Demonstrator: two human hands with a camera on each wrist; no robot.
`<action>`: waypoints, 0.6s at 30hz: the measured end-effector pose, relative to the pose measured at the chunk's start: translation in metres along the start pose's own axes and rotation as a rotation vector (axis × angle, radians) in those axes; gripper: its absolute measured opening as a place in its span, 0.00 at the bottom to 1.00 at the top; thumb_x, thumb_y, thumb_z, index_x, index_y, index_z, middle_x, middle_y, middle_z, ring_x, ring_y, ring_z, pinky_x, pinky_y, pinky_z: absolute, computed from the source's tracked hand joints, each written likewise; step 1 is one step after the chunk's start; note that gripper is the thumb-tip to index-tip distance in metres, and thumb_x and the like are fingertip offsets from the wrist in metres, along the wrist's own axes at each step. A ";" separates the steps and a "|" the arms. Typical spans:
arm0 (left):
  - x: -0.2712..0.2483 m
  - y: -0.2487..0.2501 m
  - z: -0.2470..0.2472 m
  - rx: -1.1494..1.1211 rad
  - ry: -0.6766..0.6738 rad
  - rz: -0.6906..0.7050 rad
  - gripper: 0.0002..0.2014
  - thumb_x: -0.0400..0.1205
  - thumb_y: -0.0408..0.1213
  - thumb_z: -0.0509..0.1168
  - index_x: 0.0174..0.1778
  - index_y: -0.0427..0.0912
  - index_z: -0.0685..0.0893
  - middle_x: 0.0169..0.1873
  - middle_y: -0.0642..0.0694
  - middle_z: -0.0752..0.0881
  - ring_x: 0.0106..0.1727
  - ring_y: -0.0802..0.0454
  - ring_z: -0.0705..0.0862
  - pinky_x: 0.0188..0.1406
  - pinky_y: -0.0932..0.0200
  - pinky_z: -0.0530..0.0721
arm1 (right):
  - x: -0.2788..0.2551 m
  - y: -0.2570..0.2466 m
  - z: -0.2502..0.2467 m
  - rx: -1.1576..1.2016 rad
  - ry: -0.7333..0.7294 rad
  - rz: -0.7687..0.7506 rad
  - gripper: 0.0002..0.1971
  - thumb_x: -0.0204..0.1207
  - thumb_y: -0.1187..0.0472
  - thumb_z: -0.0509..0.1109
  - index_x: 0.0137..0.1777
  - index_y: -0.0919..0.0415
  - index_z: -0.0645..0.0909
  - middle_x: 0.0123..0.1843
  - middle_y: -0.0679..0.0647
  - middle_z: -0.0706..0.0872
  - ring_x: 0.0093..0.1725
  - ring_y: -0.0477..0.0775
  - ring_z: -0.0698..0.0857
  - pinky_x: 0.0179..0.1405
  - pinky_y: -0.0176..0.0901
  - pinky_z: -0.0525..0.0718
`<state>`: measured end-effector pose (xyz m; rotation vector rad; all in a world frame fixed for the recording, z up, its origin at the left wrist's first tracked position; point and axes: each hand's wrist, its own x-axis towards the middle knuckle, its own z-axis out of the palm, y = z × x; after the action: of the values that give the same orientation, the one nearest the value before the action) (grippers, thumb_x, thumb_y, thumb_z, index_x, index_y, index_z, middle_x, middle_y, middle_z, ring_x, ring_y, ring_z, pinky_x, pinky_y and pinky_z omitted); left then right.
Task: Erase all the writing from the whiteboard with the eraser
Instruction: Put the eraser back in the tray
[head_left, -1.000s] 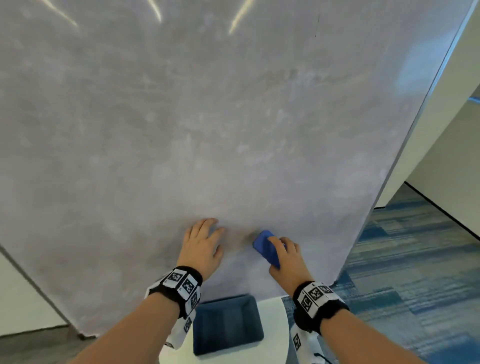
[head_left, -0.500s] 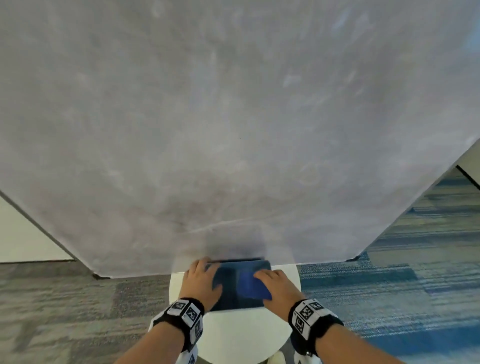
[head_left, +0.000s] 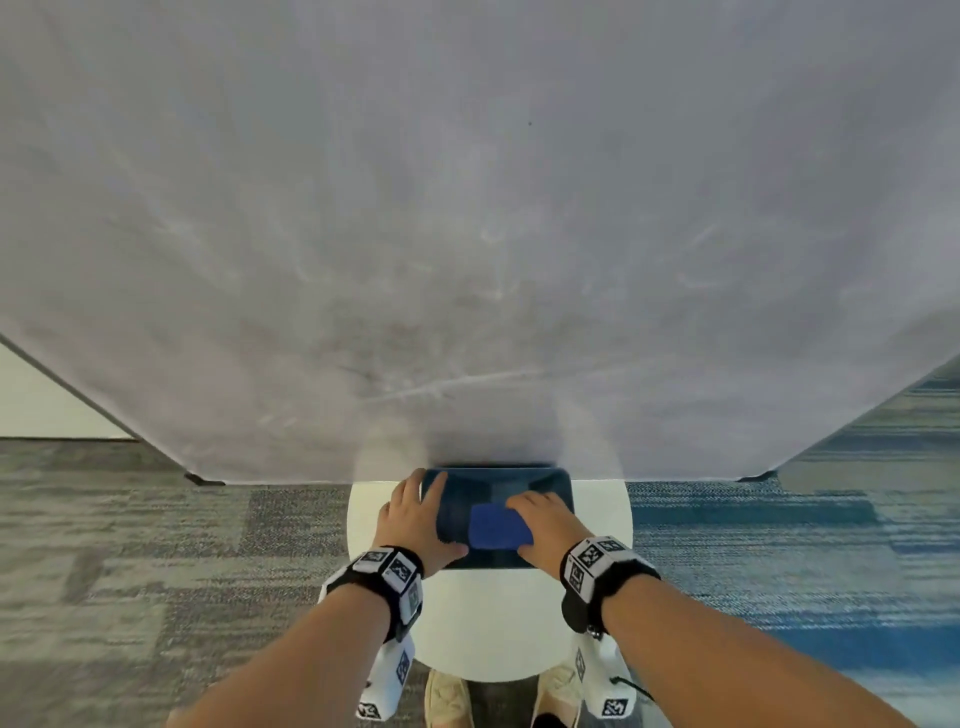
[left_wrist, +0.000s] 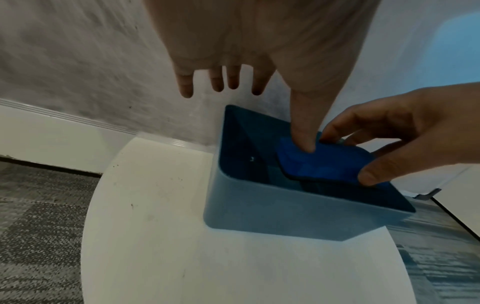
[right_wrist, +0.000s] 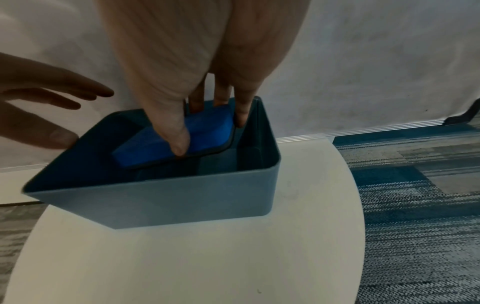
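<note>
The whiteboard (head_left: 467, 208) fills the upper view, grey and smudged, with no legible writing that I can see. Below its bottom edge a blue bin (head_left: 545, 475) stands on a round white table (head_left: 488, 623). My right hand (head_left: 524, 519) grips the blue eraser (head_left: 493, 527), thumb on one long edge and fingers on the other. The eraser (right_wrist: 145, 152) is tilted inside the bin's (right_wrist: 182, 201) mouth. My left hand (head_left: 431, 514) is at the bin's left side with its fingers straight, thumb by the rim, holding nothing.
Grey carpet (head_left: 156, 571) lies left of the table and blue striped carpet (head_left: 779, 545) to the right. The whiteboard's frame feet (head_left: 202, 478) stand on the floor at both lower corners. My shoes (head_left: 452, 696) show under the table's near edge.
Both hands have come down off the whiteboard to the bin. The right hand has brought the eraser into the bin's mouth, and the left hand has settled at the bin's left side.
</note>
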<state>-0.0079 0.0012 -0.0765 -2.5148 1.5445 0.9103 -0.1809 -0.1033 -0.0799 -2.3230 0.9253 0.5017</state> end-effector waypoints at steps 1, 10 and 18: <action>0.002 -0.001 0.005 0.007 -0.033 -0.007 0.54 0.69 0.59 0.71 0.83 0.52 0.43 0.82 0.46 0.46 0.82 0.45 0.48 0.79 0.48 0.57 | 0.005 0.002 0.003 -0.012 -0.009 0.003 0.29 0.73 0.65 0.69 0.74 0.59 0.67 0.72 0.55 0.72 0.70 0.60 0.69 0.69 0.44 0.67; 0.005 -0.013 0.037 0.027 -0.030 -0.023 0.63 0.64 0.62 0.73 0.82 0.43 0.37 0.82 0.48 0.40 0.82 0.46 0.44 0.80 0.44 0.53 | 0.030 0.021 0.038 -0.140 -0.140 0.057 0.30 0.73 0.70 0.69 0.75 0.58 0.66 0.73 0.55 0.71 0.70 0.61 0.70 0.70 0.45 0.70; 0.002 -0.010 0.032 0.075 -0.079 -0.035 0.62 0.65 0.64 0.72 0.82 0.44 0.37 0.82 0.49 0.38 0.82 0.46 0.43 0.80 0.43 0.53 | 0.034 0.015 0.040 -0.156 -0.213 0.094 0.29 0.73 0.72 0.68 0.75 0.61 0.67 0.75 0.56 0.69 0.72 0.62 0.71 0.72 0.47 0.71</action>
<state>-0.0131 0.0156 -0.1062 -2.4162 1.4791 0.9168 -0.1733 -0.1037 -0.1343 -2.3135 0.9242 0.8700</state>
